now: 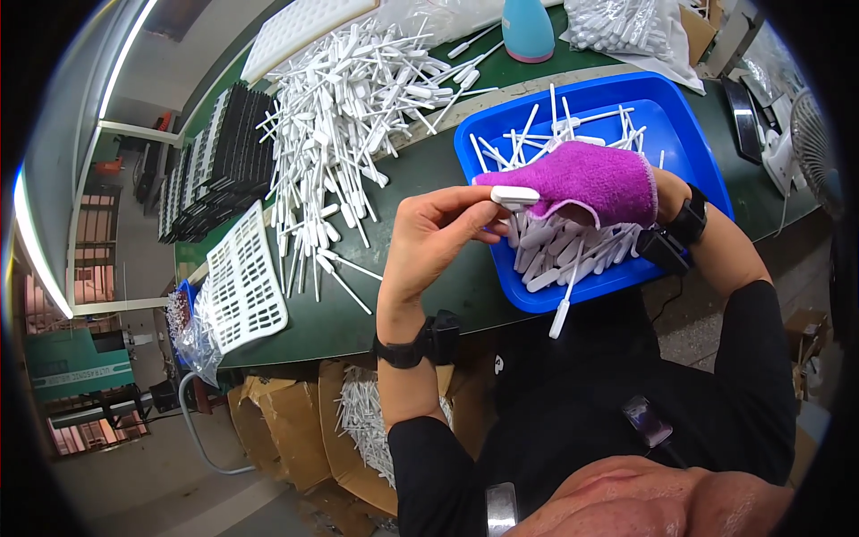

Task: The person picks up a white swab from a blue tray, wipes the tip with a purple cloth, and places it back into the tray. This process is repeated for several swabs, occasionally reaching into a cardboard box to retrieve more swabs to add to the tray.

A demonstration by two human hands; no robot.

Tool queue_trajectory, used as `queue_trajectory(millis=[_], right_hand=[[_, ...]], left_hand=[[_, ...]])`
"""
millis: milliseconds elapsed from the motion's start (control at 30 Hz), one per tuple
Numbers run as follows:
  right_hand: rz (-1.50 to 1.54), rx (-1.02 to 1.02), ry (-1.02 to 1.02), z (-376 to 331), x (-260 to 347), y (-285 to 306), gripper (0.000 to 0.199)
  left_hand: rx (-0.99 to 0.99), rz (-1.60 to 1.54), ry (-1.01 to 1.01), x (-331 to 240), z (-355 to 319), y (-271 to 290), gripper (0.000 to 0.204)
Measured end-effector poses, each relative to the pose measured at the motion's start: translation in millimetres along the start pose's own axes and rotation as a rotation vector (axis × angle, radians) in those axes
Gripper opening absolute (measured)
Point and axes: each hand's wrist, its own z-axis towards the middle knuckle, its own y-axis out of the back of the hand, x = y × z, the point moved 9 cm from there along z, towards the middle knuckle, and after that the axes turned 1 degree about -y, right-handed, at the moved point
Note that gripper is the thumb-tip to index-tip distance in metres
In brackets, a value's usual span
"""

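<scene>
Over the blue tray (693, 116), my left hand (434, 233) pinches a white plastic stick (515, 193) by its thick, rounded end between thumb and fingers. A purple towelling cloth (591, 179) covers most of my right hand (669, 195), so its fingers are hidden. The cloth is bunched around that hand and meets the stick beside my left fingertips. Beneath, the tray holds many similar white sticks (546, 259) with thin shafts and thick ends. One stick (561, 313) hangs over the tray's near rim, thick end down.
A large heap of white sticks (340, 107) spreads over the green table (412, 170) at left. Beside it are stacked black trays (219, 161) and a white slotted tray (246, 286). A blue bottle (528, 31) stands behind; a fan (812, 148) is far right. Below sits a cardboard box (344, 438) of sticks.
</scene>
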Motion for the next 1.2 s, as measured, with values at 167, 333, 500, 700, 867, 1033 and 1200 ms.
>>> queue_trajectory(millis=[167, 333, 500, 700, 867, 1033, 1200], right_hand=[[-0.177, 0.014, 0.112, 0, 46, -10, 0.058], [-0.395, -0.040, 0.186, -2, 74, -21, 0.059], [-0.056, -0.011, -0.016, -4, 57, -18, 0.058], [-0.356, 0.052, 0.053, -2, 69, -23, 0.055], [-0.327, 0.075, 0.122, -1, 50, -21, 0.048], [-0.205, 0.061, 0.084, 3, 17, -9, 0.046], [-0.306, 0.027, 0.185, 5, 52, -15, 0.043]], left_hand=[[-0.122, 0.133, -0.038, -9, -6, 0, 0.020], [-0.233, 0.518, -0.207, -23, -9, -1, 0.022], [-0.197, 0.543, -0.195, -22, -12, 1, 0.019], [-0.130, 0.523, -0.161, -16, -13, 2, 0.018], [-0.088, 0.410, -0.145, -17, -14, -1, 0.020], [-0.078, 0.239, -0.077, -15, -9, -1, 0.018], [0.058, 0.342, -0.142, -8, -6, -10, 0.017]])
